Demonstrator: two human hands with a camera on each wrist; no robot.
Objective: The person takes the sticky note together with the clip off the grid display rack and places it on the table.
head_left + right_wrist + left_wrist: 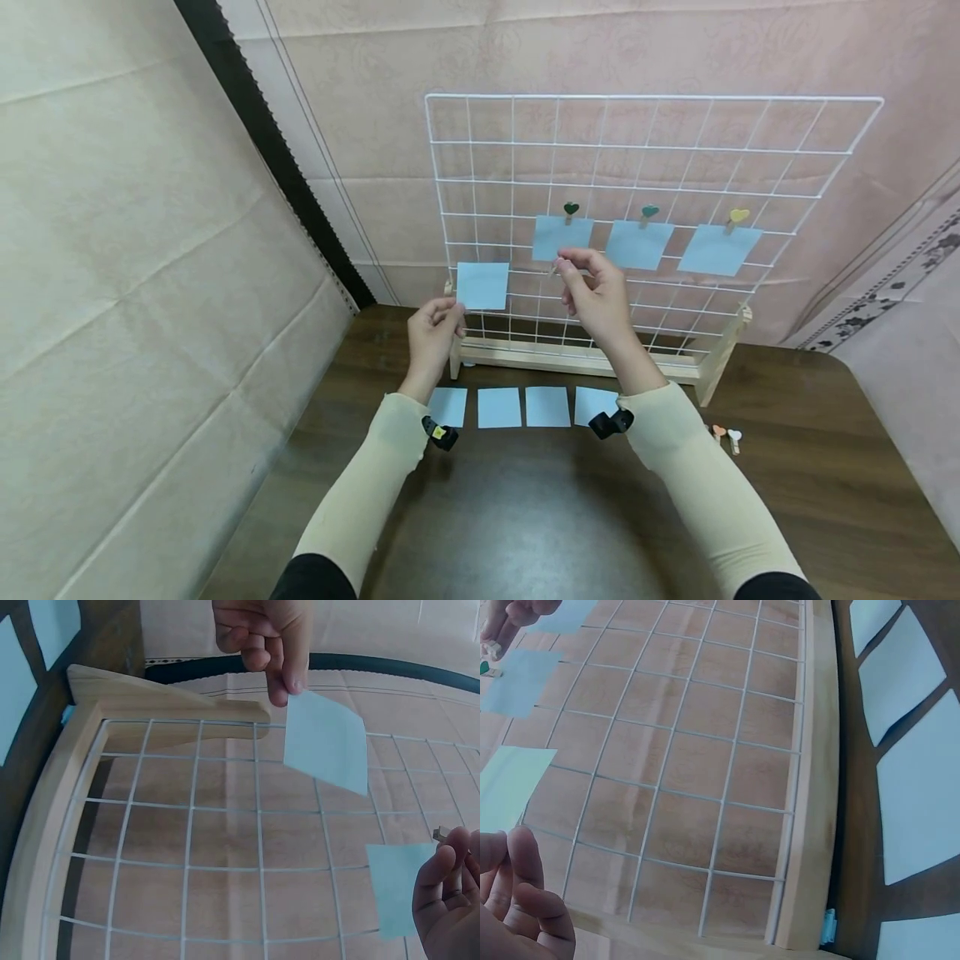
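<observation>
My left hand (435,337) pinches a blue square of paper (482,286) by its lower corner, in front of the left part of a white wire grid (532,182). In the right wrist view that paper (325,741) stands near the grid's end. My right hand (600,296) pinches a small clip (441,833) between thumb and fingertips, just below a hung paper. Three blue papers hang on the grid, the leftmost paper (551,237) under a dark green heart clip (571,208), the others under a teal heart clip (650,212) and a yellow heart clip (738,216).
Several blue papers (498,408) lie in a row on the brown table (517,517) before the grid's wooden base (540,354). Loose heart clips (734,439) lie at the right, beside my right sleeve. Cloth walls (150,250) stand around the table.
</observation>
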